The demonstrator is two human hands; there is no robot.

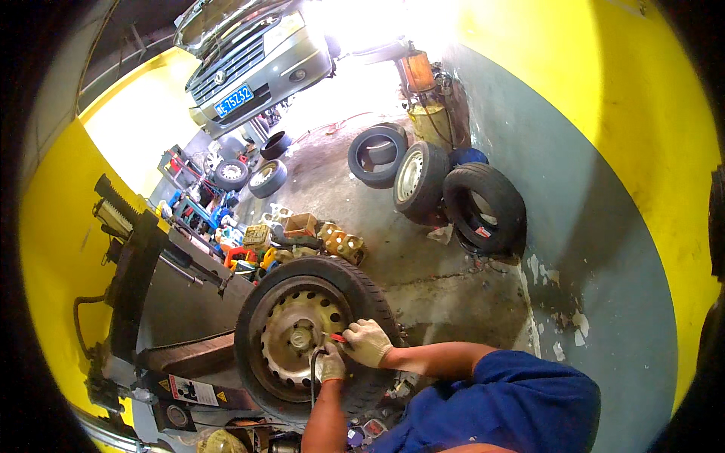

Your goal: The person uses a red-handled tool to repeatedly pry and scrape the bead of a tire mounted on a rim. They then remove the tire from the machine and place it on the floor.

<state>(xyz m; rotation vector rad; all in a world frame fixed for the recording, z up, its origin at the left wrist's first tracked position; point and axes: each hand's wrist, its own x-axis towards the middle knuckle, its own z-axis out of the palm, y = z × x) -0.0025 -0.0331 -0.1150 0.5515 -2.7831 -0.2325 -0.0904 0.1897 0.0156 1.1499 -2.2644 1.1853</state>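
A car wheel [273, 335] with a steel rim and black tyre stands tilted on its tread in front of me. My right hand [368, 342], in a pale work glove, is closed on a small red-handled tool [337, 337] whose tip points at the rim near its hub; its exact kind is too small to tell. Just below, my gloved left hand [329, 365] is closed around a thin black hose [313, 375] at the rim's right side. The hose end by the rim is hidden by the fingers.
A tyre-changing machine [134, 279] stands at the left. Beyond the wheel lie cardboard boxes [300, 224] and bottles. Several tyres [485, 208] rest by the right wall, near an orange-topped tank [430, 121]. A silver vehicle [260, 64] stands raised at the back.
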